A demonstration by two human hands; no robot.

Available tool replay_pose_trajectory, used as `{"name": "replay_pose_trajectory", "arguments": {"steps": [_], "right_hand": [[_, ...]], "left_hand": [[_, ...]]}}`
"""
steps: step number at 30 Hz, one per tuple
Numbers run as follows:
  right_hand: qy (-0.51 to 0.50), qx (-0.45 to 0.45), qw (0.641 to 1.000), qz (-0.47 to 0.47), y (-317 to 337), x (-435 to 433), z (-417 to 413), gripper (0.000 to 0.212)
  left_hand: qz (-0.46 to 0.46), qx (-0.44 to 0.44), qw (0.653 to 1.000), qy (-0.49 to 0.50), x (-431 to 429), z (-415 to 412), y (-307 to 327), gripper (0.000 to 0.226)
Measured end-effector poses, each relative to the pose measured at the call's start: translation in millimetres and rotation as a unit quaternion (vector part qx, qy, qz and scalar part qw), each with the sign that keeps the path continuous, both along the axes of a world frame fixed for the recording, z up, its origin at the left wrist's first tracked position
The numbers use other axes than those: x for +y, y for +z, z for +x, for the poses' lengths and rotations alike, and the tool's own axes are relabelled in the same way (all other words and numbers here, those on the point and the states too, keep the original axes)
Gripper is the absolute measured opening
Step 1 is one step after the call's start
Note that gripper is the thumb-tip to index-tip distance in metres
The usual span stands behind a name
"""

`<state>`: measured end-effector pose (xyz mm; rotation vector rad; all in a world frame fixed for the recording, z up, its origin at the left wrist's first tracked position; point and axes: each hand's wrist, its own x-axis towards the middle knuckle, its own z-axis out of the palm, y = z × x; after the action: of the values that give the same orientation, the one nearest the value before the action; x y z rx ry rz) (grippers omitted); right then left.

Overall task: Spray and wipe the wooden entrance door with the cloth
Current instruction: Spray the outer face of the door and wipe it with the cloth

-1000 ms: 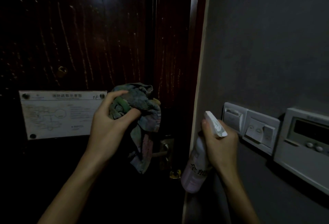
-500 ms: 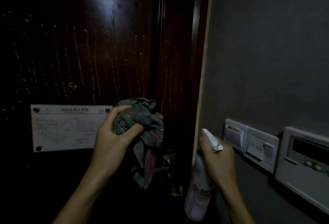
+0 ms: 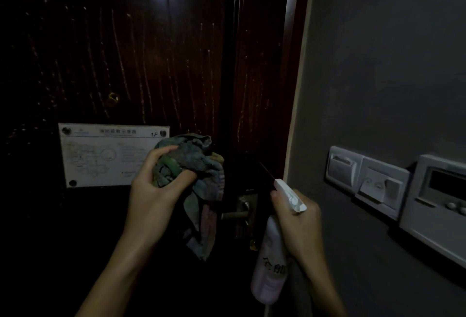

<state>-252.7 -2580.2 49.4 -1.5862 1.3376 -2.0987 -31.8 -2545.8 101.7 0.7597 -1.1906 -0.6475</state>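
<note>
Against the dark wooden door (image 3: 126,52), streaked with wet drip lines, the left hand (image 3: 153,185) clutched a bunched cloth (image 3: 199,178) just beside a white floor-plan plaque (image 3: 106,155). Right hand (image 3: 300,223) was wrapped round a pink spray bottle (image 3: 269,273), nozzle aimed at the door edge; index finger possibly on the trigger, too dim to tell. Metal door handle (image 3: 237,214) sat between the hands.

A white rectangular evacuation-plan plaque (image 3: 106,155) is fixed left of a metal lever handle (image 3: 237,213); white plastic wall switches (image 3: 365,178) and a control panel (image 3: 438,198) sit on the grey wall (image 3: 390,64).
</note>
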Motion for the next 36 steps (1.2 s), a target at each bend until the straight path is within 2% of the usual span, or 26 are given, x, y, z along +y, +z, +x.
{"name": "replay_pose_trajectory", "arguments": {"steps": [5,8,10,13,16,20,24,27,30,36], "right_hand": [[0.024,-0.009,0.999,0.047,-11,16,12,0.020],[-0.032,-0.059,0.998,0.005,-17,12,19,0.032],[-0.024,-0.045,0.999,0.012,-18,12,28,0.032],[-0.085,-0.086,0.991,-0.061,-18,8,31,0.041],[-0.040,-0.045,0.997,-0.041,-15,12,28,0.035],[0.004,-0.021,0.999,-0.026,-14,4,16,0.037],[0.006,-0.029,0.999,-0.018,-4,-4,13,0.036],[0.038,-0.011,0.999,-0.013,16,-9,10,0.025],[0.036,-0.005,0.999,-0.023,34,-20,9,0.018],[-0.002,-0.012,0.998,-0.060,65,-44,9,0.023]], "left_hand": [[0.012,0.013,1.000,0.021,-2,1,-7,0.034],[0.015,0.017,1.000,0.017,-5,0,-9,0.034],[0.014,0.017,1.000,0.016,-7,-1,-9,0.033],[0.012,0.019,1.000,0.015,-10,-1,-10,0.033],[0.009,0.020,1.000,0.009,-12,0,-9,0.033],[0.009,0.025,1.000,0.007,-16,2,-5,0.034],[0.002,0.012,1.000,-0.003,-20,2,3,0.034],[-0.007,0.008,1.000,-0.010,-25,4,12,0.032],[-0.018,0.003,1.000,-0.016,-32,8,24,0.032],[-0.044,-0.016,0.998,-0.029,-50,15,50,0.032]]}}
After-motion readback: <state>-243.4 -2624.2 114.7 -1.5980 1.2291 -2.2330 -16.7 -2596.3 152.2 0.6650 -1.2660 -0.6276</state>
